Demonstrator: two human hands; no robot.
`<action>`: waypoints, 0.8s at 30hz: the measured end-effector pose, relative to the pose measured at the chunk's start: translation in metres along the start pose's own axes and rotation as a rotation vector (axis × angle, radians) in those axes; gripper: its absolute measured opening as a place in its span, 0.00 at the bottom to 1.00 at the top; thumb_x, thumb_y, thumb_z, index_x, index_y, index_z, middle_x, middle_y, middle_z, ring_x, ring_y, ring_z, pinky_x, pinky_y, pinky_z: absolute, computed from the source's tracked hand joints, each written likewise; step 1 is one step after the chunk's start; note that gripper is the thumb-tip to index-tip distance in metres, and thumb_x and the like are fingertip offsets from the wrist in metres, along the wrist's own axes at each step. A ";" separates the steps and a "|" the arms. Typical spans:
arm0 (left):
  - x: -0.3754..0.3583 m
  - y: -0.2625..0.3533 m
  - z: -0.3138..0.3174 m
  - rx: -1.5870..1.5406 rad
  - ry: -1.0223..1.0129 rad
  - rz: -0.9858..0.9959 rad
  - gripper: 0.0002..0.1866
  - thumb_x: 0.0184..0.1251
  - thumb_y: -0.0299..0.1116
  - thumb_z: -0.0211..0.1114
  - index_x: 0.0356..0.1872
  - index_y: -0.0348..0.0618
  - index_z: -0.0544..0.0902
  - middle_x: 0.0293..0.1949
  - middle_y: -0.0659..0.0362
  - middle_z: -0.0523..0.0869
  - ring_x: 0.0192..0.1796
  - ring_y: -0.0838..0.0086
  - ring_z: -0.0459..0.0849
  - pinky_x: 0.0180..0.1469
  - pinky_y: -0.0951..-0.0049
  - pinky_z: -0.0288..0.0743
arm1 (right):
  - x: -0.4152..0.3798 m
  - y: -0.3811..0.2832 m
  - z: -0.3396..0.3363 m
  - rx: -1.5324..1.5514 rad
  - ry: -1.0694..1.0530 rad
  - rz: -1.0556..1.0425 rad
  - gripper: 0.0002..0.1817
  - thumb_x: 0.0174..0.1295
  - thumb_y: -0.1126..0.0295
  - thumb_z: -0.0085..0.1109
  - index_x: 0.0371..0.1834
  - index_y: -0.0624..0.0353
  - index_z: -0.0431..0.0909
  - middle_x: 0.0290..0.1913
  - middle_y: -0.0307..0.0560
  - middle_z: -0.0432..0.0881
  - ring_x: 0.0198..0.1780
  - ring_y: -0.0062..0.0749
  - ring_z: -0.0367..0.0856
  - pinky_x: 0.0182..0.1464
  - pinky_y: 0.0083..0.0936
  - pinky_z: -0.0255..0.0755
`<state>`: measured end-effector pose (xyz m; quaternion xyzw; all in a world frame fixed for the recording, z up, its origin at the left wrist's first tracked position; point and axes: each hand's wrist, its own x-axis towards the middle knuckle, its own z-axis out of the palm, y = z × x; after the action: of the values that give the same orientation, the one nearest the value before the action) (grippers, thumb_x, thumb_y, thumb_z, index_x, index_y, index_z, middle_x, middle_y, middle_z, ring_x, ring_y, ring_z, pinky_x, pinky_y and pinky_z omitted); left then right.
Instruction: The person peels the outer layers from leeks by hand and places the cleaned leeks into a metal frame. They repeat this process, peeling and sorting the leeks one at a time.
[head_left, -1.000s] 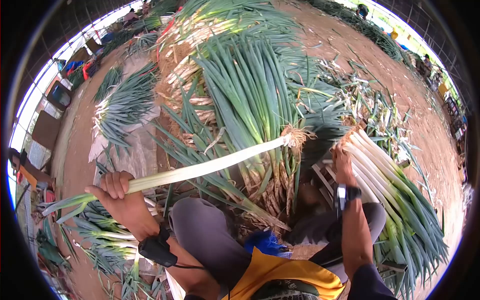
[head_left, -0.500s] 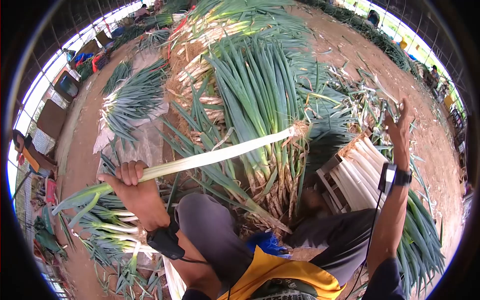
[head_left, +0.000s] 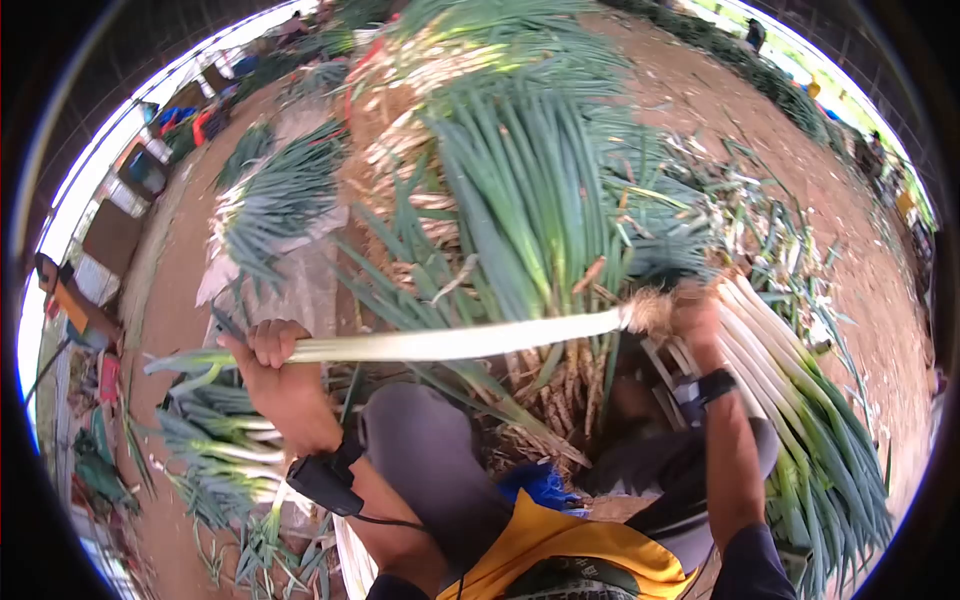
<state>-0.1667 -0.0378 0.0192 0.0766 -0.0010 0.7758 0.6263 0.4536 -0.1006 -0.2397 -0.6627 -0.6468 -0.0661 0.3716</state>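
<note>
A long peeled leek (head_left: 450,343) lies almost level across the view in front of my knees. My left hand (head_left: 272,362) is wrapped round its stalk near the green leaves. At the root end, my right hand (head_left: 695,312) is beside or on the brown roots; its fingers are blurred, so their grip cannot be made out. Below and right of that hand, white-stemmed leeks (head_left: 765,350) lie bundled at a wooden crate (head_left: 668,375). Beyond the held leek is a big pile of unpeeled leeks (head_left: 525,200).
Leeks lie on a pale sheet (head_left: 310,280) at the left, with more leeks (head_left: 235,440) by my left forearm. Scraps (head_left: 760,225) litter the right side. Blue plastic (head_left: 540,487) sits between my legs. People are at the far edges.
My right hand has come down and left from its raised, open position to the leek's root end. The leek has swung to nearly level, its root end lower and farther right.
</note>
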 end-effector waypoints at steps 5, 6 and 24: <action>-0.001 0.025 -0.001 0.104 0.003 0.138 0.26 0.77 0.52 0.57 0.22 0.50 0.62 0.18 0.67 0.56 0.21 0.78 0.58 0.27 0.75 0.58 | 0.010 -0.029 -0.060 -0.007 -0.376 0.429 0.12 0.73 0.61 0.52 0.49 0.57 0.73 0.34 0.44 0.82 0.35 0.29 0.81 0.37 0.26 0.73; 0.003 0.024 -0.005 0.143 -0.048 0.153 0.26 0.77 0.53 0.57 0.22 0.50 0.62 0.18 0.67 0.56 0.22 0.78 0.58 0.28 0.75 0.59 | 0.001 -0.074 -0.052 0.172 -0.615 0.365 0.14 0.71 0.63 0.54 0.53 0.58 0.71 0.35 0.44 0.83 0.36 0.30 0.82 0.39 0.24 0.74; -0.040 -0.146 0.006 0.307 0.018 -0.552 0.35 0.77 0.63 0.46 0.48 0.32 0.75 0.66 0.42 0.74 0.71 0.54 0.69 0.73 0.50 0.60 | 0.066 -0.400 -0.024 1.681 -0.286 0.433 0.24 0.72 0.70 0.61 0.68 0.61 0.68 0.60 0.51 0.78 0.65 0.36 0.74 0.68 0.34 0.67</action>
<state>-0.0154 -0.0462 0.0065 0.1608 0.1423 0.5682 0.7944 0.1104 -0.1060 -0.0223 -0.2796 -0.3817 0.5876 0.6564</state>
